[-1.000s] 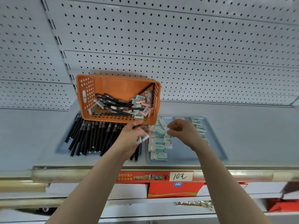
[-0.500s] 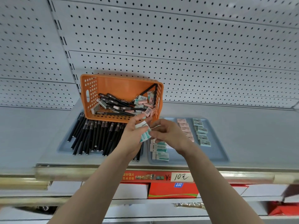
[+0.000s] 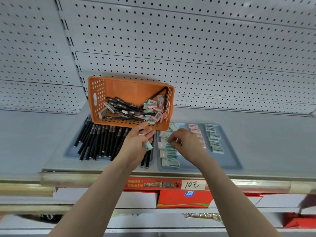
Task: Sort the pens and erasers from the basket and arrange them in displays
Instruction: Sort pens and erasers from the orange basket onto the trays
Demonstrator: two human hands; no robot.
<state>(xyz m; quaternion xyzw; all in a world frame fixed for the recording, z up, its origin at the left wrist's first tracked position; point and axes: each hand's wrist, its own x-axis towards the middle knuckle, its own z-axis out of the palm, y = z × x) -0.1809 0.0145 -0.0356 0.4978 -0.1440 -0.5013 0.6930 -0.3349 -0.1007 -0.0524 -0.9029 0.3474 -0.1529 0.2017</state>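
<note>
Centre frame, on the shelf, the basket sits above two trays. Your left hand, over the left tray of pens, grips one eraser. Your right hand curls over the eraser rows in the right tray; whether it pinches one cannot be told.

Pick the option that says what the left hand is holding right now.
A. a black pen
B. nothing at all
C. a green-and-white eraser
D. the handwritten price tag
C: the left hand has a green-and-white eraser held in its fingers, just in front of the orange basket.
</note>
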